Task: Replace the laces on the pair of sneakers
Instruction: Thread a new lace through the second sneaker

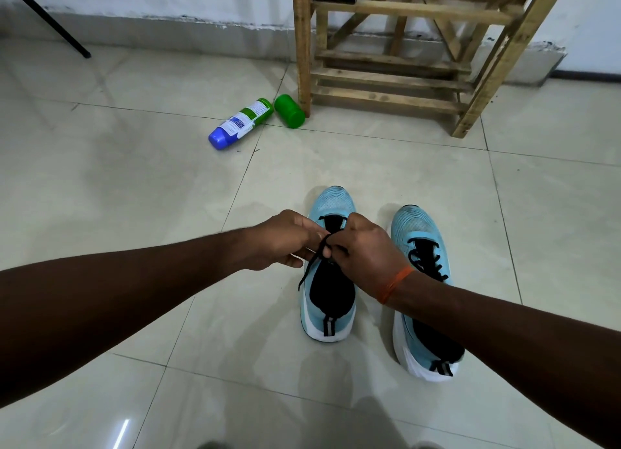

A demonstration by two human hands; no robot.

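Note:
Two light blue sneakers with white soles stand side by side on the tiled floor, toes pointing away from me. Over the left sneaker (331,201) both hands work a black lace (311,265). My left hand (285,240) pinches one strand and my right hand (364,250) pinches the other, fingers curled, right above the eyelets. A loose lace end hangs down the shoe's left side. The right sneaker (418,228) is laced in black, and my right forearm crosses over its heel. An orange band circles my right wrist.
A blue-and-green spray can (240,124) lies on the floor beyond the shoes, its green cap (289,110) beside it. A wooden rack (396,75) stands against the wall at the back right. A black pole (50,20) leans at the back left.

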